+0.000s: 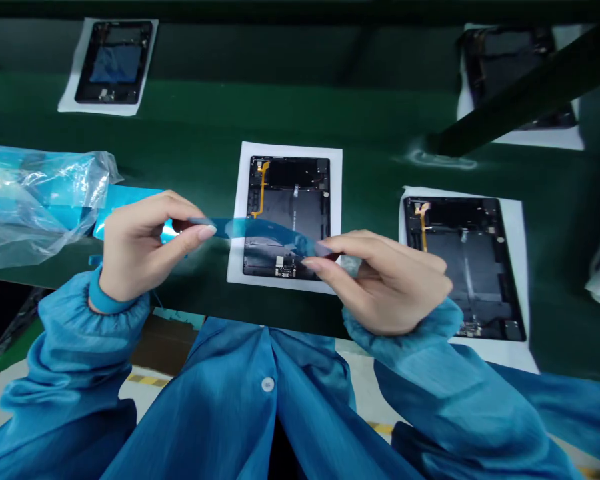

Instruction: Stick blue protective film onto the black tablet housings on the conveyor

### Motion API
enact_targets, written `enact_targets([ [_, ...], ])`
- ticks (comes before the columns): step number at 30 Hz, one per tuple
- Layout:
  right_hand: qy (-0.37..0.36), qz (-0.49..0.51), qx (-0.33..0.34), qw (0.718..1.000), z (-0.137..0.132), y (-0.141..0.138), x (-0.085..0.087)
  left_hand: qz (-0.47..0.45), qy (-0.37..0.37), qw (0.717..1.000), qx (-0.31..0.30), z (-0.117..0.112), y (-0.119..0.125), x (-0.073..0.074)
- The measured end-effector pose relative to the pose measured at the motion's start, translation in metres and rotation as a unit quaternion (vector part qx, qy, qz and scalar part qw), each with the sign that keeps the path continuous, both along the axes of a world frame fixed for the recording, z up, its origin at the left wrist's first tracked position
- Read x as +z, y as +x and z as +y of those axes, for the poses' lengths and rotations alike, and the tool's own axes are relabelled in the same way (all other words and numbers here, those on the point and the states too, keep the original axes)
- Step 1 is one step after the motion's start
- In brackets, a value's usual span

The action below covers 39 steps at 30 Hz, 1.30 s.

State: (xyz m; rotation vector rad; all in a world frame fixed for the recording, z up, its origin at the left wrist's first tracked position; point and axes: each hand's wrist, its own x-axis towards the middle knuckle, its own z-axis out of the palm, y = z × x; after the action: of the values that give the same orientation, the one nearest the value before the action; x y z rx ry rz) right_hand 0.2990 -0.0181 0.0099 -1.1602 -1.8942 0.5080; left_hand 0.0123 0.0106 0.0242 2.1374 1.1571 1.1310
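Observation:
Between my two hands a thin, see-through blue film sheet (267, 232) is stretched, bowing slightly. My left hand (145, 243) pinches its left end between thumb and fingers. Its right end is pinched by my right hand (385, 277). Beneath the film lies an opened tablet housing (310, 207), black inside, with an orange flex cable (263, 190) along its left side and a small circuit board near its bottom edge. The housing rests on a white sheet (236, 200). The film hangs over its lower half; whether they touch I cannot tell.
Another open tablet housing (460, 267) lies close by my right forearm. Farther back are a housing with blue film (115, 63) on the left and one (510, 73) behind a dark slanting bar (525, 83). Blue film in a clear plastic bag (45, 200) lies left.

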Motion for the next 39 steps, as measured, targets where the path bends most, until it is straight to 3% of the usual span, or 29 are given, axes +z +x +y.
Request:
enact_targets([
  [3,-0.016,0.014,-0.038,0.999,0.005,0.001,-0.011,-0.001,-0.04,0.999,-0.012,0.009,0.003,-0.006],
  [7,-0.089,0.055,-0.106,0.989,0.023,0.011,-0.029,0.048,-0.068,0.996,0.044,0.027,0.002,-0.024],
  [9,-0.147,0.113,-0.119,0.975,0.036,0.02,-0.041,0.138,-0.064,0.988,-0.015,0.032,0.001,-0.038],
  [12,-0.238,0.198,-0.108,0.945,0.053,0.035,-0.064,0.251,-0.014,0.946,-0.204,0.034,0.004,-0.062],
  [13,-0.267,0.219,-0.104,0.933,0.057,0.039,-0.071,0.257,0.01,0.937,-0.238,0.033,0.006,-0.069],
  [17,-0.363,0.272,-0.107,0.885,0.069,0.044,-0.089,0.223,0.083,0.939,-0.248,0.034,0.015,-0.088],
  [19,-0.38,0.275,-0.114,0.876,0.069,0.043,-0.091,0.199,0.094,0.942,-0.252,0.036,0.017,-0.093],
  [28,-0.32,0.169,-0.138,0.922,0.042,0.038,-0.09,0.153,0.051,0.948,-0.274,0.03,0.007,-0.101],
  [39,-0.31,0.112,-0.16,0.931,0.044,0.033,-0.083,0.171,-0.013,0.946,-0.277,0.029,0.008,-0.095],
])
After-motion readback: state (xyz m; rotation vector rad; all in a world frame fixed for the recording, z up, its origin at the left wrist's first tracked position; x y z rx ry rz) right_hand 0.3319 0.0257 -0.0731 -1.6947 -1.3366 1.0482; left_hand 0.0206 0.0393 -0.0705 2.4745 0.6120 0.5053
